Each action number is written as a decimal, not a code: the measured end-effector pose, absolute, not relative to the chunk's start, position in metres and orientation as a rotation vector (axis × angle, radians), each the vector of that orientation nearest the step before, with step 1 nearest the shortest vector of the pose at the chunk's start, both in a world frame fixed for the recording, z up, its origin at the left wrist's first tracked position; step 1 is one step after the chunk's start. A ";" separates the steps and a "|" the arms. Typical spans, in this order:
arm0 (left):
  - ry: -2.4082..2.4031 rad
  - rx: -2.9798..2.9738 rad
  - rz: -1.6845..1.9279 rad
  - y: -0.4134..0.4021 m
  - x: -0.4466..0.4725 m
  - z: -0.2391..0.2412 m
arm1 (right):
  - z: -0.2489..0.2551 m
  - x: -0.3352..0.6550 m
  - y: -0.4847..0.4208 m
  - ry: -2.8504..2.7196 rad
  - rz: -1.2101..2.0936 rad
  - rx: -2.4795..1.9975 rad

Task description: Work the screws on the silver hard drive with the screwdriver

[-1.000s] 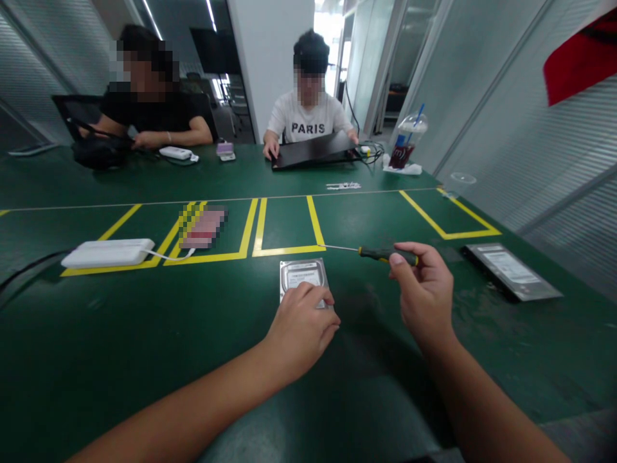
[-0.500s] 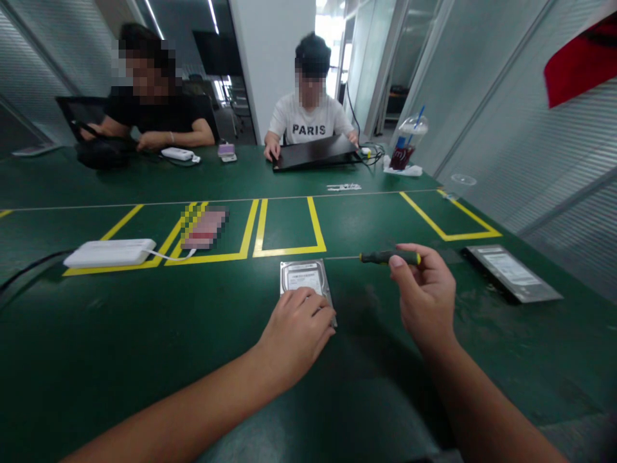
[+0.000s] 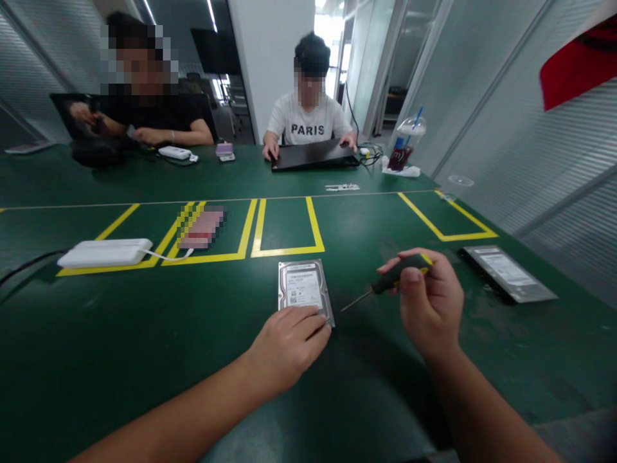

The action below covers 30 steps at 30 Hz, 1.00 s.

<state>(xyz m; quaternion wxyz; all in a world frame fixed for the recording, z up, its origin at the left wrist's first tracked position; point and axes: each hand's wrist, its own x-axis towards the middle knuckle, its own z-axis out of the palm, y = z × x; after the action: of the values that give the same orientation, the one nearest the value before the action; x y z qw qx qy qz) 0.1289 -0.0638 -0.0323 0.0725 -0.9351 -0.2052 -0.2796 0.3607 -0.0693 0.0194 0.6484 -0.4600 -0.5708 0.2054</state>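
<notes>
A silver hard drive [image 3: 303, 287] with a white label lies flat on the green table [image 3: 144, 334], just below a yellow-taped box. My left hand [image 3: 289, 344] rests on its near edge, fingers curled over the rim. My right hand [image 3: 429, 302] is closed round the black and yellow handle of a screwdriver [image 3: 390, 280]. The thin shaft slants down to the left, and its tip hangs close to the drive's right side.
A second hard drive [image 3: 506, 272] lies at the right. A white box [image 3: 103, 253] with a cable sits at the left by yellow tape outlines [image 3: 286, 251]. Two other people sit across the table with a black panel [image 3: 313, 155], a drink cup [image 3: 405, 145] and small devices.
My right hand turned the screwdriver from level and pointing left to slanting down toward the drive. My left hand slid back to the drive's near edge, uncovering the label.
</notes>
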 end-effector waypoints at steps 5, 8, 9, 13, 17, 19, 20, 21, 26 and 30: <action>-0.610 -2.811 -0.832 -0.064 0.128 -0.032 | 0.015 0.359 -0.074 -1.513 0.435 -1.086; -0.619 -2.819 -0.818 -0.064 0.128 -0.033 | 0.013 0.358 -0.075 -1.590 0.401 -1.104; -0.621 -2.823 -0.814 -0.064 0.128 -0.034 | 0.013 0.358 -0.075 -1.614 0.401 -1.112; -0.628 -2.827 -0.808 -0.063 0.128 -0.037 | 0.015 0.359 -0.074 -1.673 0.419 -1.110; -0.626 -2.813 -0.810 -0.064 0.128 -0.038 | 0.016 0.358 -0.074 -1.652 0.444 -1.095; -0.632 -2.804 -0.816 -0.064 0.128 -0.038 | 0.017 0.358 -0.074 -1.652 0.461 -1.100; -0.636 -2.800 -0.819 -0.064 0.128 -0.039 | 0.017 0.357 -0.074 -1.656 0.464 -1.103; -0.640 -2.800 -0.817 -0.065 0.128 -0.039 | 0.017 0.357 -0.074 -1.661 0.464 -1.107; -0.653 -2.806 -0.809 -0.065 0.128 -0.041 | 0.015 0.358 -0.073 -1.690 0.455 -1.108; -0.664 -2.813 -0.806 -0.065 0.128 -0.042 | 0.014 0.358 -0.073 -1.707 0.450 -1.103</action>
<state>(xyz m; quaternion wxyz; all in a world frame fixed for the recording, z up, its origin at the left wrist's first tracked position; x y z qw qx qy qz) 0.1282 -0.0647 -0.0421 0.0706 -0.9351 -0.2208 -0.2680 0.3582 -0.0727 0.0141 0.5054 -0.4573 -0.7076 0.1866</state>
